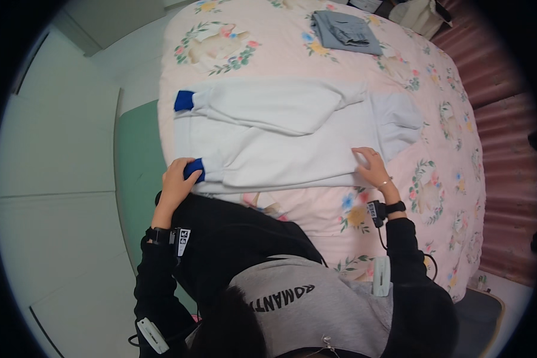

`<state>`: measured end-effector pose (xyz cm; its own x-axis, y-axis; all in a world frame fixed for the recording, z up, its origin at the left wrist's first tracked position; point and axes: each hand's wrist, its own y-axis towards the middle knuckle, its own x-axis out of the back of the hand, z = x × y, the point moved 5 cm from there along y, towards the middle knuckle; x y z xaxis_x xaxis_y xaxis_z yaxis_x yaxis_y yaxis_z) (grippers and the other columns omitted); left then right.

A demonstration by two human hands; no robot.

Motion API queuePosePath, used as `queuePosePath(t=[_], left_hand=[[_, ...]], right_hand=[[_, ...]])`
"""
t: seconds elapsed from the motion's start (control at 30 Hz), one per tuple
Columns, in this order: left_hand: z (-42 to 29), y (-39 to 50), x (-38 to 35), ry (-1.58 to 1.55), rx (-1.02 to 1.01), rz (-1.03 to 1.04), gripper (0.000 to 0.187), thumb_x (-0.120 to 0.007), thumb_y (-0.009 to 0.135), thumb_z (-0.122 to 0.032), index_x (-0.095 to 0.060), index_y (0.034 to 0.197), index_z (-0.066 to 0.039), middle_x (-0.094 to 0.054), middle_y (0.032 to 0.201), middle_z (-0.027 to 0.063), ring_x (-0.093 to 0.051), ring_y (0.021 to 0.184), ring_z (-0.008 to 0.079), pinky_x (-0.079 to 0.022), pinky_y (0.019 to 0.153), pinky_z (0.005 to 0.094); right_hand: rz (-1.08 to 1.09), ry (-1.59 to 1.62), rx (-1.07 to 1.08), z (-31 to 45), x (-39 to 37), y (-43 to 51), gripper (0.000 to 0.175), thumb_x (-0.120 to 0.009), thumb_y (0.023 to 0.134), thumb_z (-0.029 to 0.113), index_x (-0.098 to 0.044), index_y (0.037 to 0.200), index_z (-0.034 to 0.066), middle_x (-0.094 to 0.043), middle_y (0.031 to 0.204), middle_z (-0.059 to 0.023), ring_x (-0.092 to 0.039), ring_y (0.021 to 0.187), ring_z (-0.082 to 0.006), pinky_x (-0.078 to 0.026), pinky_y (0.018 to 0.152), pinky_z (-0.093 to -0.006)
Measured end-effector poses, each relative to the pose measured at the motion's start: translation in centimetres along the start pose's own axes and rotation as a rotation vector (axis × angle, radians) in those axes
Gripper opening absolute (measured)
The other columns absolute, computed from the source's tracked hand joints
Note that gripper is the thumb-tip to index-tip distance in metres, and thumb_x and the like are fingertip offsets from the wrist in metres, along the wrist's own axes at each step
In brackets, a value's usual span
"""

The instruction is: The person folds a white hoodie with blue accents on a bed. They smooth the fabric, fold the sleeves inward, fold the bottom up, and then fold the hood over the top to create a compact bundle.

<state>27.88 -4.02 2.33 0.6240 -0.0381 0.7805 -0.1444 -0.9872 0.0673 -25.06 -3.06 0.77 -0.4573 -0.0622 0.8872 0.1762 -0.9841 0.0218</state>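
Note:
A white hooded sweatshirt [259, 147] lies flat across the bed, its sleeves folded over the body and its hood towards the right. Blue cuffs end both sleeves at the left; the far cuff [184, 100] lies free. My left hand [179, 176] has its thumb and fingers around the near blue cuff [193, 171], at the garment's lower left corner. At the lower right edge of the body, near the hood [396, 123], my right hand [370, 166] rests with thumb and forefinger apart. Whether its other fingers hold any cloth is hidden.
Folded grey-blue clothing [347, 33] lies at the bed's far right. The bed's floral quilt [429, 192] spreads around the sweatshirt. A green mat [138, 147] and pale cabinets [58, 147] are at left, and a pink curtain [505, 134] hangs at right.

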Motion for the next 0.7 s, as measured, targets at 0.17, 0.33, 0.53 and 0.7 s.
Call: queuePosePath(t=[0.17, 0.33, 0.53, 0.7], left_hand=[[-0.8, -2.0, 0.4, 0.177, 0.000, -0.040, 0.058, -0.072, 0.073, -0.025, -0.051, 0.125, -0.015, -0.046, 0.130, 0.0109, -0.044, 0.117, 0.0342, -0.036, 0.096, 0.0450], [-6.5, -2.4, -3.1, 0.479, -0.364, 0.001, 0.068, -0.069, 0.070, -0.013, -0.045, 0.134, -0.022, -0.035, 0.144, 0.0083, -0.033, 0.132, 0.0326, -0.021, 0.107, 0.0504], [-10.0, -0.9, -4.9, 0.520, -0.630, 0.014, 0.049, -0.052, 0.075, 0.001, -0.055, 0.122, -0.014, -0.050, 0.132, 0.0033, -0.038, 0.131, 0.0231, -0.022, 0.109, 0.0473], [-10.0, -1.4, -3.0, 0.521, -0.681, -0.155, 0.033, -0.052, 0.078, -0.004, -0.060, 0.109, -0.009, -0.059, 0.118, 0.0041, -0.046, 0.124, 0.0227, -0.027, 0.107, 0.0476]], right_hand=[[-0.066, -0.253, 0.039, 1.0, -0.1, -2.8, 0.057, -0.057, 0.067, 0.005, -0.055, 0.122, 0.0202, -0.050, 0.129, -0.0134, -0.049, 0.112, -0.0326, -0.039, 0.096, -0.0409], [-0.164, -0.340, 0.046, 0.4, -0.6, -2.7, 0.045, -0.057, 0.074, 0.007, -0.058, 0.118, 0.0205, -0.060, 0.118, -0.0083, -0.053, 0.112, -0.0266, -0.035, 0.099, -0.0446], [-0.246, -0.465, 0.126, 1.7, 1.6, -3.2, 0.041, -0.055, 0.080, 0.005, -0.059, 0.118, 0.0197, -0.061, 0.119, -0.0046, -0.051, 0.118, -0.0221, -0.030, 0.103, -0.0457], [-0.388, -0.495, 0.217, 3.0, 2.6, -5.0, 0.036, -0.055, 0.080, 0.007, -0.059, 0.115, 0.0160, -0.062, 0.117, -0.0047, -0.051, 0.119, -0.0211, -0.031, 0.103, -0.0467]])
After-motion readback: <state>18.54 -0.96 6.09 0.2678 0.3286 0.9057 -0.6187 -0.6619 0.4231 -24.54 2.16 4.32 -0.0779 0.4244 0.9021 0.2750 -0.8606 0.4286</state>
